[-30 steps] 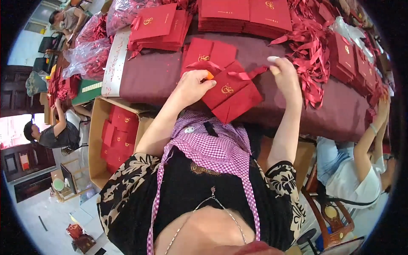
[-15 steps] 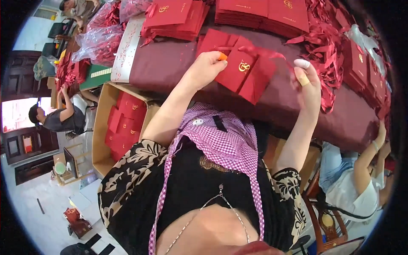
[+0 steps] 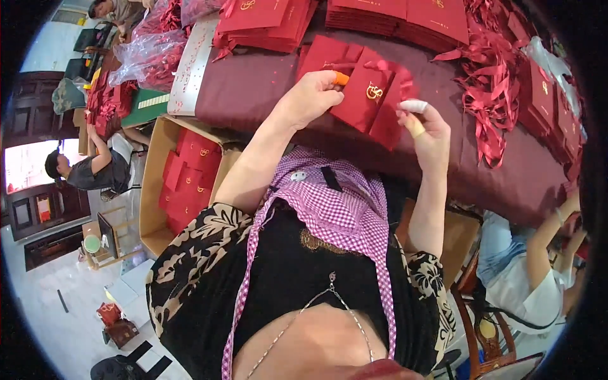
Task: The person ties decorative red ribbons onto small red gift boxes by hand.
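Note:
A red folded card packet (image 3: 360, 95) with a gold emblem is held tilted above the near edge of the table. My left hand (image 3: 310, 100) pinches its left side between thumb and fingers, and an orange cover sits on one fingertip. A red ribbon (image 3: 379, 65) crosses the packet's upper part and trails to its right side, blurred there. At that right side is my right hand (image 3: 429, 130), fingers closed on the ribbon's end. One of its fingers has a white wrap, another a yellowish bandage. Exactly how the fingertips grip the ribbon is hard to make out.
Stacks of red packets (image 3: 266, 25) line the table's far side. A heap of loose red ribbons (image 3: 491, 101) hangs over the dark red tablecloth (image 3: 244, 95) at right. An open cardboard box (image 3: 152, 209) holding red packets stands at left. Other people sit at far left and right.
My right hand has moved left and down, from out beside the packet to its right edge. The ribbon, stretched out to the right before, now lies closer to the packet.

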Demonstrator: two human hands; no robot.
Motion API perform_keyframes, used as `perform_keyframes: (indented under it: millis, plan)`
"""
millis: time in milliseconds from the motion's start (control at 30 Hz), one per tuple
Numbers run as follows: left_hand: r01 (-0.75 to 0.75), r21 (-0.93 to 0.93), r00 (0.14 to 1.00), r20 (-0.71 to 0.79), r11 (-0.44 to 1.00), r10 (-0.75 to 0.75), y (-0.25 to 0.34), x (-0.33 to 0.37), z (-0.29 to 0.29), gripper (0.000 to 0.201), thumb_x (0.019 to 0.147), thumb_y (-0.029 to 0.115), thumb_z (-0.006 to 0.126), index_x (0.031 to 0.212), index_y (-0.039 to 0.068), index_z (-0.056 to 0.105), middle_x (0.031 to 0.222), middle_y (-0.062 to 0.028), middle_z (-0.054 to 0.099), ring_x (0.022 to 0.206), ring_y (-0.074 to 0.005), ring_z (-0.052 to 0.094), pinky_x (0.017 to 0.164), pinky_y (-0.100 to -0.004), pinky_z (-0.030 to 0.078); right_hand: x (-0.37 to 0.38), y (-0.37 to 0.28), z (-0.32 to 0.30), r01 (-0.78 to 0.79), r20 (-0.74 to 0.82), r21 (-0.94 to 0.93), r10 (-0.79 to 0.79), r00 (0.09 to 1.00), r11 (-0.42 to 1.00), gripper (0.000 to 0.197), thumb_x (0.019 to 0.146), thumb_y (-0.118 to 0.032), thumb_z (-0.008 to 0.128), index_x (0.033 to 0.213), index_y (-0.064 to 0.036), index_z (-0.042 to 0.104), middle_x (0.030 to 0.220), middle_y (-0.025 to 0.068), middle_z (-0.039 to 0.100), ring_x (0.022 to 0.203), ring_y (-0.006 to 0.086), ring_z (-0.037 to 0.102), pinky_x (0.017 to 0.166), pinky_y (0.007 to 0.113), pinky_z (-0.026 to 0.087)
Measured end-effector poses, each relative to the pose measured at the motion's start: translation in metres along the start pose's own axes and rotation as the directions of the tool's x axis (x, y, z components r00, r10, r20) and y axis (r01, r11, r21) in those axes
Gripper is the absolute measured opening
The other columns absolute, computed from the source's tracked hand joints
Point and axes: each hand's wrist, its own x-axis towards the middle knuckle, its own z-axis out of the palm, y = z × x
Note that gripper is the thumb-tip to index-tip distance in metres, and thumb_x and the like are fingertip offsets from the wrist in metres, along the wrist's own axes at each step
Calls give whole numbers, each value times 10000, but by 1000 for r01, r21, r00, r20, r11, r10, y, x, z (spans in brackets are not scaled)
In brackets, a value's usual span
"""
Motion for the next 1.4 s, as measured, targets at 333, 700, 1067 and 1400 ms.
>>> perform_keyframes:
  millis: [333,700,1067,1400]
  plan:
    - [-59,118,996,-64,991,67,2,-2,4,308,807,-27,530,1105,-56,601,920,-23,622,827,-84,557,756,-224,459,5,-15,39,640,350,-601,-562,749,479,148,738,-42,683,876,-73,639,928,58,643,937,250,592,868,372,388]
    - [-54,220,997,-50,974,67,7,-2,6,311,835,4,580,1143,-42,585,916,10,589,823,-58,538,739,-197,443,10,1,49,538,281,-614,-477,833,577,109,788,-84,662,888,-71,619,833,65,609,848,243,577,851,365,375]
    - [-139,354,983,-61,925,172,2,-3,8,279,844,28,605,1118,-27,597,848,37,566,745,-41,505,663,-199,426,16,-2,56,521,272,-683,-483,832,512,69,764,-96,647,797,-92,587,728,41,584,752,229,569,834,382,371]
    - [-149,531,952,-152,835,266,13,-5,17,283,798,82,661,1057,-26,619,778,-14,596,670,-71,515,617,-239,452,14,-9,61,542,303,-680,-483,821,494,80,791,-116,649,845,-84,600,754,41,594,773,226,570,847,382,360]
